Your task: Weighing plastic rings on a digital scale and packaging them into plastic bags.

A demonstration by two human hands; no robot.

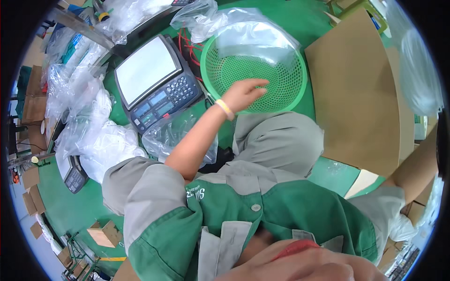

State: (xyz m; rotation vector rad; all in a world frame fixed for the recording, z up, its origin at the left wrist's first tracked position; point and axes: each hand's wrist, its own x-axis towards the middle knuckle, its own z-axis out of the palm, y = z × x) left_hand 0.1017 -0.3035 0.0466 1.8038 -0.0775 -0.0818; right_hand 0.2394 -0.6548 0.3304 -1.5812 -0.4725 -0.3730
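My left hand (244, 95), with a yellow-and-white band at the wrist, reaches over the near rim of a green perforated plastic basket (303, 75). Its fingers stretch out apart, and I see nothing held in them. A clear plastic bag (253, 35) lies across the far side of the basket. My right arm stretches out to the far right, and its hand is beyond the edge of the picture. To the left of the basket stands a dark blue counting scale (171, 96) with a white platform. Another clear bag (180, 131) lies beside it, under my left forearm.
A large brown cardboard box (356, 89) stands right of the basket. Clear bundled bags (417, 70) hang at the upper right. Heaps of white and clear plastic (105, 140) lie on the left, near a second scale (75, 175). Red straps (190, 47) show behind the first scale.
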